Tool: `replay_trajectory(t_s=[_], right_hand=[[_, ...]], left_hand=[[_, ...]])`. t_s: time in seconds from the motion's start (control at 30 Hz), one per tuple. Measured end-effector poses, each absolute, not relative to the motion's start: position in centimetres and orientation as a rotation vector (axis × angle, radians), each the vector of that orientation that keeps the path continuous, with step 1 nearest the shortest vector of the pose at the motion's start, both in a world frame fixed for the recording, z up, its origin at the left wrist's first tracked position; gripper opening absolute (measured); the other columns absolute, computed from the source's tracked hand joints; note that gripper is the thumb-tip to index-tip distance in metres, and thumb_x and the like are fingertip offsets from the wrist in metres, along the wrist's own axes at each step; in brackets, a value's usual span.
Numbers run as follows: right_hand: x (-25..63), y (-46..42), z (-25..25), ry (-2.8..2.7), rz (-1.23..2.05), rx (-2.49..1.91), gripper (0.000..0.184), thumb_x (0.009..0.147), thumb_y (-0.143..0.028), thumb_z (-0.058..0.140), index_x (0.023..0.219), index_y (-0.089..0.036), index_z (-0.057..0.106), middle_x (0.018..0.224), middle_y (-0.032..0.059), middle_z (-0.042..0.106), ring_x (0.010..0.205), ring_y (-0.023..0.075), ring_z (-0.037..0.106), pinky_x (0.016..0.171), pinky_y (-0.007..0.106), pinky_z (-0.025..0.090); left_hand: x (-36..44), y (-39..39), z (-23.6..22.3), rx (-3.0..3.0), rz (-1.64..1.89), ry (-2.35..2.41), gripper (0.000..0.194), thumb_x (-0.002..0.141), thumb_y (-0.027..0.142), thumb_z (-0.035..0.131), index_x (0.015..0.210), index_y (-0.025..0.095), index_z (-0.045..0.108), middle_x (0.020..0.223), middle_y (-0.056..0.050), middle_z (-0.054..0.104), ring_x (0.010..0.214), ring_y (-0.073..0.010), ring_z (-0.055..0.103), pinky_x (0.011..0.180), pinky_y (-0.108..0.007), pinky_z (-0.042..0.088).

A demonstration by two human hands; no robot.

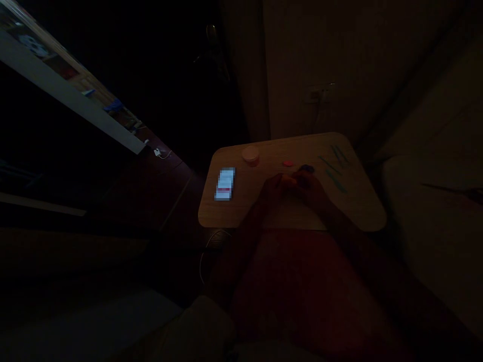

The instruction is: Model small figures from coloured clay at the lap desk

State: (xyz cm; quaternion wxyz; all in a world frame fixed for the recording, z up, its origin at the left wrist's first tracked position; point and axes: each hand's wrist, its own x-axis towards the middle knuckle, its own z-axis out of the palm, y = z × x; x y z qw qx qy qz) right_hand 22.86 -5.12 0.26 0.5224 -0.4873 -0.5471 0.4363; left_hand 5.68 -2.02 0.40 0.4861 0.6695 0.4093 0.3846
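Observation:
Low light hides much of the detail. My left hand [272,186] and my right hand [307,185] meet over the middle of a small wooden table [241,213], fingers curled together. Between their fingertips is an orange lump [289,181] that looks like modelling dough, and both hands appear to grip it. Just beyond them lies a flat pink-red piece [288,163]. A dark purple lump [307,168] sits right behind my right hand. Farther right, several thin green sticks or tools [335,180] lie on the tabletop.
A lidded pinkish tub [251,156] stands near the table's back left edge. In front of it lies a phone with a lit screen [225,184]. A wall socket [317,94] holds a plug behind the table. A white cable [203,256] runs below its front left.

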Motion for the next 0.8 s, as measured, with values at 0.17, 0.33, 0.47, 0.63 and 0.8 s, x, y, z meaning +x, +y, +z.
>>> replay_trajectory(t_s=[0.17, 0.33, 0.47, 0.63, 0.8], right_hand=[[23.0, -5.0, -0.1, -1.329, 1.076, -1.142, 0.046, 0.069, -0.057, 0.087, 0.094, -0.024, 0.066, 0.088, 0.0034, 0.071, 0.078, 0.0200, 0.065, 0.072, 0.034, 0.053], [22.9, -5.0, 0.2, -1.352, 1.127, -1.112, 0.044, 0.070, -0.056, 0.087, 0.092, -0.024, 0.067, 0.084, 0.0026, 0.071, 0.076, 0.0192, 0.064, 0.068, 0.032, 0.052], [22.7, -5.0, 0.9, -1.270, 1.152, -1.105, 0.047, 0.071, -0.062, 0.085, 0.090, -0.024, 0.067, 0.082, 0.0026, 0.069, 0.073, 0.0184, 0.061, 0.064, 0.031, 0.049], [23.0, -4.9, 1.0, -1.165, 1.161, -1.095, 0.051, 0.071, -0.069, 0.083, 0.089, -0.024, 0.065, 0.075, 0.0003, 0.063, 0.066, 0.0165, 0.057, 0.059, 0.029, 0.045], [23.2, -4.6, 0.3, -1.107, 1.124, -1.115, 0.049, 0.077, -0.071, 0.077, 0.087, -0.024, 0.064, 0.075, 0.0002, 0.062, 0.065, 0.0161, 0.056, 0.057, 0.029, 0.045]], left_hand=[[5.5, -2.0, 0.4, 1.602, 0.909, 0.963, 0.041, 0.094, 0.054, 0.065, 0.098, 0.015, 0.075, 0.092, -0.005, 0.075, 0.083, -0.0168, 0.064, 0.078, -0.027, 0.050], [5.3, -1.8, 0.1, 1.569, 0.897, 0.985, 0.047, 0.091, 0.059, 0.066, 0.093, 0.014, 0.077, 0.085, -0.004, 0.073, 0.078, -0.0158, 0.063, 0.074, -0.027, 0.050], [5.5, -1.7, 0.1, 1.559, 0.918, 1.028, 0.053, 0.091, 0.065, 0.065, 0.098, 0.014, 0.077, 0.084, -0.004, 0.073, 0.075, -0.0156, 0.062, 0.071, -0.027, 0.049], [5.7, -1.7, 0.1, 1.614, 0.922, 0.930, 0.054, 0.091, 0.064, 0.067, 0.110, 0.015, 0.074, 0.099, -0.007, 0.075, 0.091, -0.0194, 0.067, 0.082, -0.030, 0.053], [5.5, -1.9, 0.4, 1.633, 0.969, 0.895, 0.066, 0.082, 0.063, 0.078, 0.129, 0.020, 0.061, 0.115, -0.009, 0.072, 0.102, -0.0223, 0.068, 0.089, -0.032, 0.055]])
